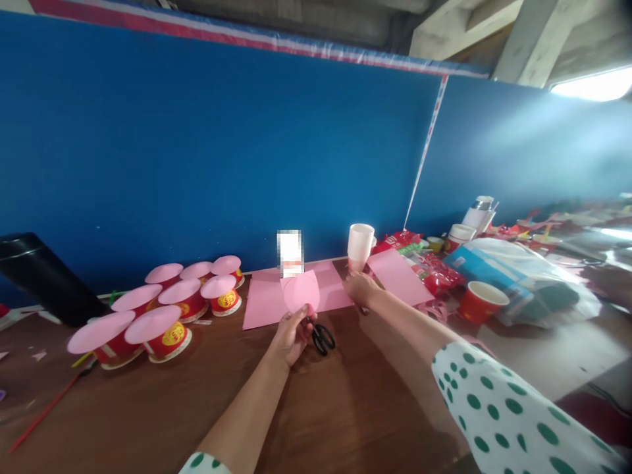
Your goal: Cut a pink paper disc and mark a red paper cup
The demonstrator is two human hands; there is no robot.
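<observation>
My left hand point(295, 334) pinches the lower edge of a pink paper piece point(301, 289) that has a round outline on it. Black-handled scissors point(323, 339) hang at the fingers of that hand, their blades hidden. Just in front of the stacked white paper cups point(360, 243) is my right hand point(363, 291), its fingers curled downward. What those fingers hold is too small to make out. Pink paper sheets point(261, 299) lie flat under and behind the held piece. Another pink sheet point(401, 276) is right of my right hand.
Several red cups with pink disc tops point(170, 332) stand at left, near a black bottle point(44, 276) and a red stick point(47, 411). On the right are red packets point(439, 273), an orange-red cup point(482, 301) and a plastic bag point(536, 280). A blue partition point(222, 145) bounds the back.
</observation>
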